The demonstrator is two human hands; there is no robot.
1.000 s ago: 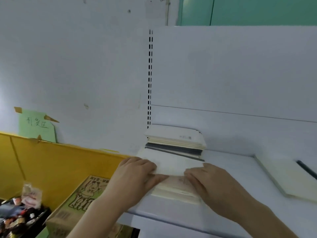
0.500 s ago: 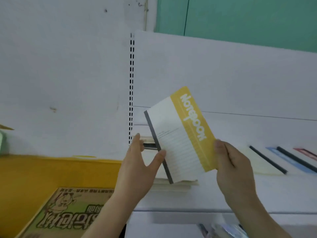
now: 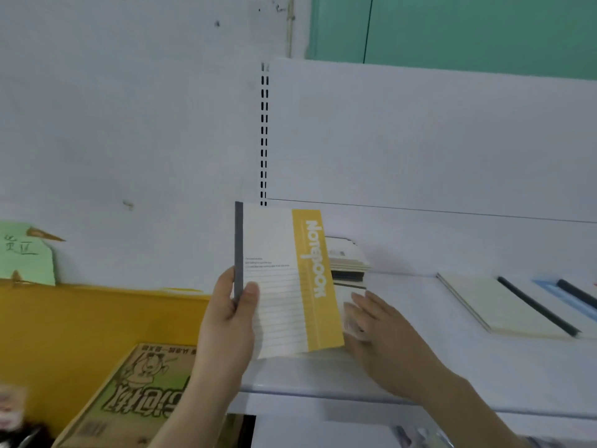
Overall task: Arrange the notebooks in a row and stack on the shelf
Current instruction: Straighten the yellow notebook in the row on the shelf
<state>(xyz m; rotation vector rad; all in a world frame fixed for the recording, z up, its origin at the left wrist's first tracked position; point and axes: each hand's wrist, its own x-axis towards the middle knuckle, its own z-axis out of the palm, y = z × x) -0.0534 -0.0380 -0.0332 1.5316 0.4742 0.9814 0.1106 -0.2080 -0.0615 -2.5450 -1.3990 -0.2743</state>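
The notebook (image 3: 284, 286) has a white cover with thin grey lines, a dark grey spine and a yellow band with white letters. The shelf (image 3: 452, 367) and its back panel (image 3: 420, 140) are white, the panel carries a column of black slots (image 3: 264, 134), and the flat notebook (image 3: 497, 305) on the shelf is cream with a black spine. On the left, the board (image 3: 97, 318) is yellow, the paper note (image 3: 26, 257) is light green with dark handwriting, the cardboard box (image 3: 135, 392) is brown with a dark cartoon print, and the wall (image 3: 468, 27) above is teal green.

notebook (image 3: 284, 279) upright before stack (image 3: 347, 263), on shelf (image 3: 484, 367)
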